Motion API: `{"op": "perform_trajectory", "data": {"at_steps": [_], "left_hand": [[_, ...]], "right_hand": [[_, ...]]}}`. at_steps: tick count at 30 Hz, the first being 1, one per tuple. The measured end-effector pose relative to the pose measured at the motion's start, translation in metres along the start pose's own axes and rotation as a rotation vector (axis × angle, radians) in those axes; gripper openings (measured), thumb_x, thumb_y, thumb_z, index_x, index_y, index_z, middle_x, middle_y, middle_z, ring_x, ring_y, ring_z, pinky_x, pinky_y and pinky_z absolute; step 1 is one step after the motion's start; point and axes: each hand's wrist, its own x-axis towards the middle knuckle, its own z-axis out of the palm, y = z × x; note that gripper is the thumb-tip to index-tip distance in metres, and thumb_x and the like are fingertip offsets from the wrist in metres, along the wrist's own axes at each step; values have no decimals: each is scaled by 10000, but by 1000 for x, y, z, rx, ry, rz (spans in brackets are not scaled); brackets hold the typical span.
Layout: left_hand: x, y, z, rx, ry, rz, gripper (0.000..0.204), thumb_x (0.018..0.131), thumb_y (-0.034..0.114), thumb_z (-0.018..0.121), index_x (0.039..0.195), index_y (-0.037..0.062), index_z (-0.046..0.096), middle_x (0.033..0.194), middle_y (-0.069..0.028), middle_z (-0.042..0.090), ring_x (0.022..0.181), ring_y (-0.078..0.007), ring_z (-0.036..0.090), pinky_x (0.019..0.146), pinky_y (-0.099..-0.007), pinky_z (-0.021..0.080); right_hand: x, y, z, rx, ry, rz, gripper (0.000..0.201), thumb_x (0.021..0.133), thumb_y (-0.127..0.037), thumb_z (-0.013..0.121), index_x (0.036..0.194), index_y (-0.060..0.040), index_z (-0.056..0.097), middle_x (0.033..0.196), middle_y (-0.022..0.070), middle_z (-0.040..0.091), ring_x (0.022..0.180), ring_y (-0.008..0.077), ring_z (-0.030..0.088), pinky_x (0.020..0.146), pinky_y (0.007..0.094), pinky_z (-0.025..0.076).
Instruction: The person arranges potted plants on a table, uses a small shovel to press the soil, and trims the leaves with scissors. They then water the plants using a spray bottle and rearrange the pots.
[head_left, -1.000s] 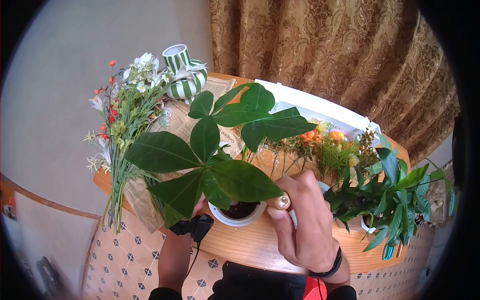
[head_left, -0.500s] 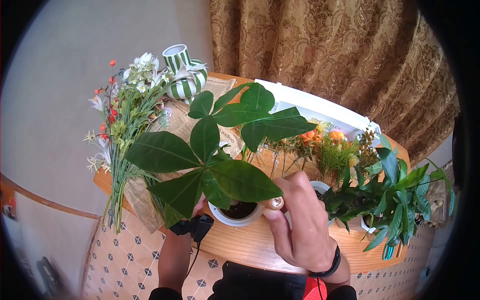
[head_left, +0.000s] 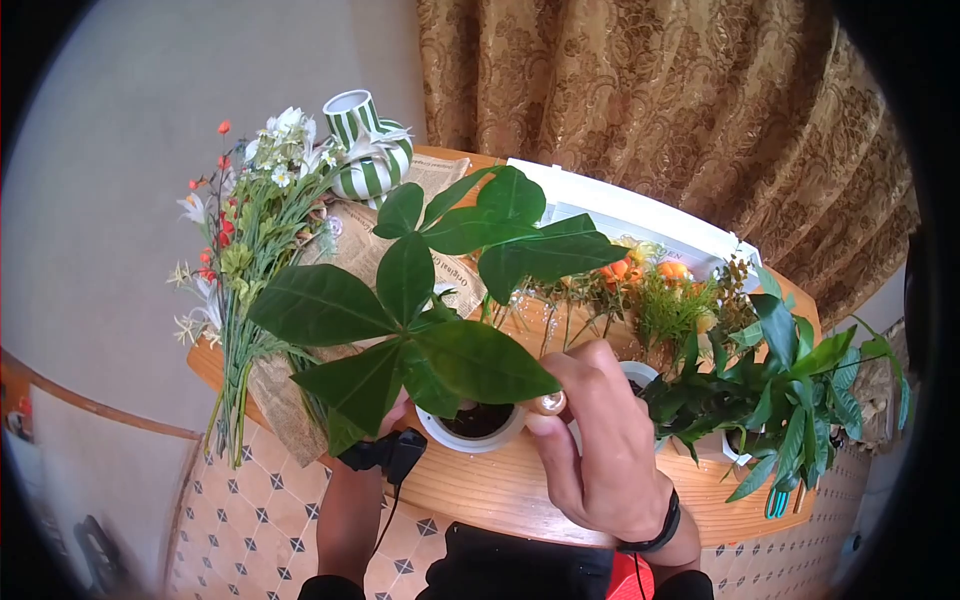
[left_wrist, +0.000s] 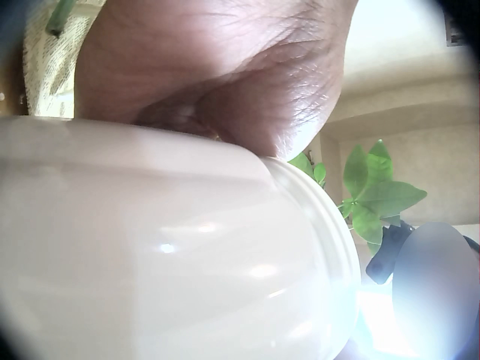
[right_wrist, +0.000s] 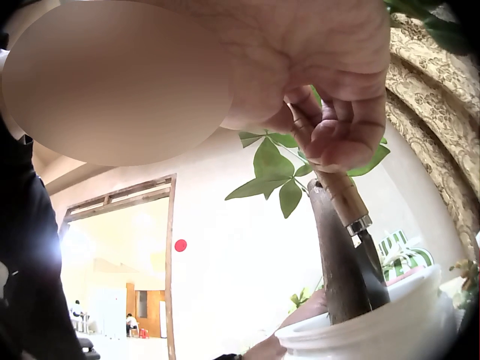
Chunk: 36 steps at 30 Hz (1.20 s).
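In the head view a broad-leaved green plant [head_left: 440, 360] grows from a white flower pot [head_left: 468, 443] at the table's front. Its thick brown trunk [right_wrist: 337, 259] rises from the pot in the right wrist view. My right hand [head_left: 608, 450] grips the wooden handle of a small garden trowel [right_wrist: 346, 201]. The trowel's dark metal blade points down inside the pot beside the trunk, its tip hidden by the rim. My left hand [left_wrist: 210, 75] holds the pot's left side near the rim; leaves cover most of it in the head view.
Artificial flowers [head_left: 245, 230] lie on brown printed paper at the left, near a green-striped white vase [head_left: 372, 165]. Behind stand a white box [head_left: 610, 205] and orange flowers [head_left: 640, 270]. More leafy potted plants [head_left: 790, 400] crowd the right, including another white pot [head_left: 640, 373].
My right hand has moved slightly left with the trowel handle, closer to the plant, uncovering more of the pot on the right. The left hand and the plant stay in place.
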Motion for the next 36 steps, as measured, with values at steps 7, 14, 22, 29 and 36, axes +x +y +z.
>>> {"op": "perform_trajectory", "data": {"at_steps": [7,14,22,29,36], "left_hand": [[-7,-1,-3,-1,-1,-4,602,984,441,544,1328,-53,550,1241,-152,655,1134,-220,649,1004,-356,517],[-4,0,-3,-3,7,0,596,986,436,544,1328,-53,550,1240,-152,655,1133,-221,650,1004,-357,518],[0,2,-5,-8,16,1,590,989,430,543,1328,-53,549,1240,-153,655,1133,-222,650,1004,-357,519],[18,6,0,-12,24,2,584,991,425,543,1328,-52,549,1240,-154,655,1133,-223,651,1003,-358,519],[17,6,-1,-17,33,3,579,993,420,543,1328,-52,549,1240,-154,656,1133,-224,651,1003,-359,520]], "right_hand": [[1,-3,-3,3,19,-18,353,925,-53,661,1235,59,534,1001,185,519,666,349,617,535,421,511],[1,-4,-3,-4,-8,4,355,916,-38,667,1233,57,536,988,184,521,675,344,621,544,414,515],[3,-11,-4,16,63,51,252,919,-11,622,1148,78,568,900,185,555,712,280,570,632,352,475],[3,-12,-4,1,70,50,248,923,-16,615,1144,83,565,897,188,553,713,283,553,629,364,468],[1,-9,-5,-84,50,-8,340,905,-14,675,1215,62,557,973,182,537,695,338,614,561,404,512]]}}
